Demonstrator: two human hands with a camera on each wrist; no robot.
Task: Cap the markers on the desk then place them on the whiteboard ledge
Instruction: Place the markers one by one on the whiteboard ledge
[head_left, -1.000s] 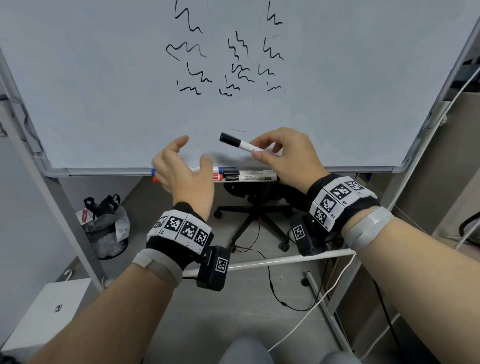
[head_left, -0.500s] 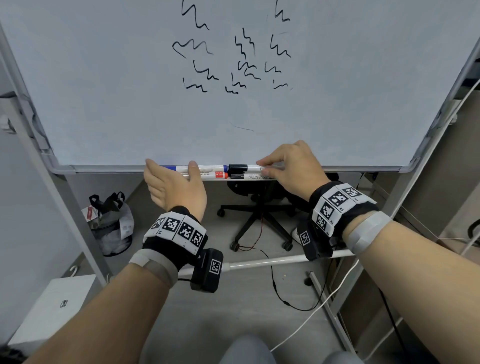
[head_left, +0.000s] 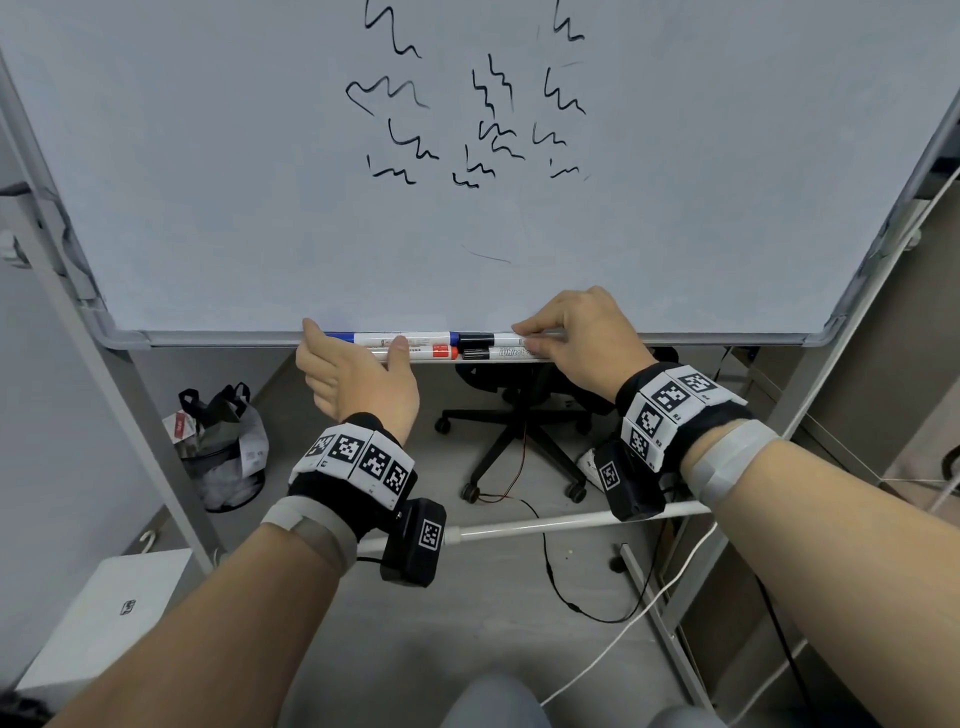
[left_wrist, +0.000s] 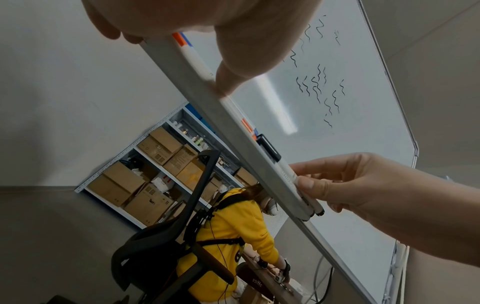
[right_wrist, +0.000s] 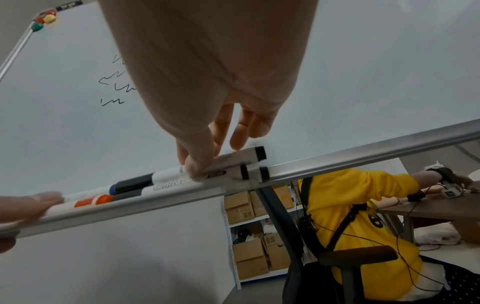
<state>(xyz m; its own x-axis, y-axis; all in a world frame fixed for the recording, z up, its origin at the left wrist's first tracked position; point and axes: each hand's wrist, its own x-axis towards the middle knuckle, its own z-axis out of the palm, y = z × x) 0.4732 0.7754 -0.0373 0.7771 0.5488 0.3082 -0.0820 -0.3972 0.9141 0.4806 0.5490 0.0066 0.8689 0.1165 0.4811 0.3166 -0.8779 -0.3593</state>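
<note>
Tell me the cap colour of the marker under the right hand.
Black cap, clearest in the right wrist view.

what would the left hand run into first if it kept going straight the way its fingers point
Most likely the whiteboard. The left hand points forward and up over the ledge, its thumb on the red-capped marker; the fingertips look almost at the board's bottom edge, though depth is hard to judge.

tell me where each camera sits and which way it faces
Head: sits high, looks forward and down at the whiteboard and ledge; both forearms, left hand and right hand show.
Left wrist: below the ledge, looks up along the left hand at the markers; the right hand shows too.
Right wrist: below the ledge, looks up along the right hand's fingers on the markers.
Both wrist views share a person in yellow.
</note>
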